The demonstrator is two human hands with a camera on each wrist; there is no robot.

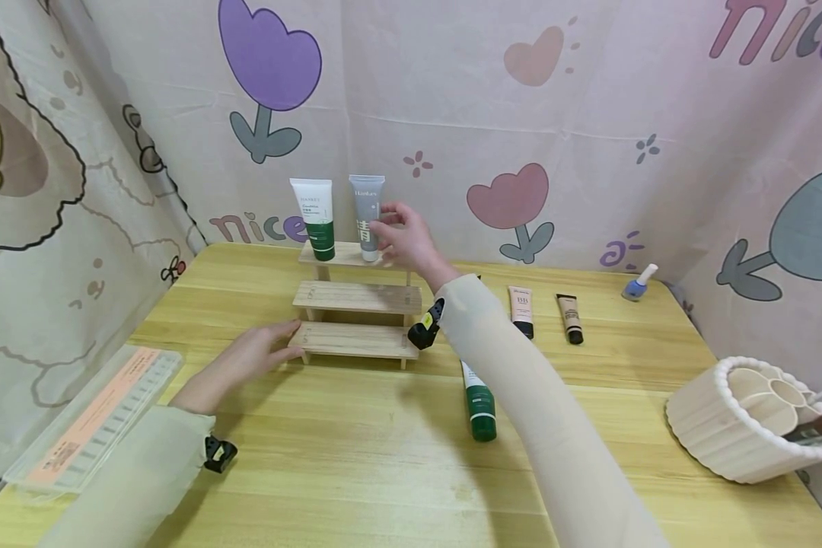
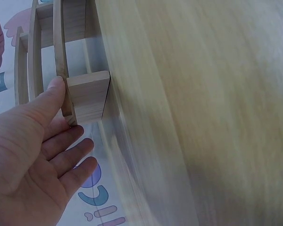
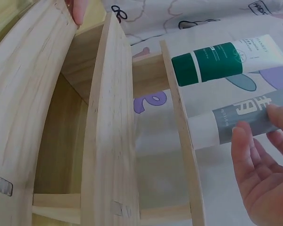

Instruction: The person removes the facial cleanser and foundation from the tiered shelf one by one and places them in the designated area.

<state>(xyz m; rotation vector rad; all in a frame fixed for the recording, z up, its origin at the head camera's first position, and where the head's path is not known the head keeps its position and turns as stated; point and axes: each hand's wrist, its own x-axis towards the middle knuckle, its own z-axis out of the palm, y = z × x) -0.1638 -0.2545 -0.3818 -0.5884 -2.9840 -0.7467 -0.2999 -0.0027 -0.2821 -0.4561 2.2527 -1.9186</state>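
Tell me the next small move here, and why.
I'd probably loosen the right grip on the grey tube: its white cap seems to rest on the top shelf, and the tube looks upright beside the green-and-white tube. The left grip touches the bottom shelf.

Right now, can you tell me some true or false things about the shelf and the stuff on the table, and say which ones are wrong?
1. The right hand pinches a gray tube. True.
2. The left hand touches the wooden shelf. True.
3. The wooden shelf has five steps. False: it has three.
4. A white-and-green tube stands on the top step, cap down. True.
5. The gray tube is down at the bottom step. False: it is up at the top step.
6. The blue bottle has a black cap. False: its cap is white.
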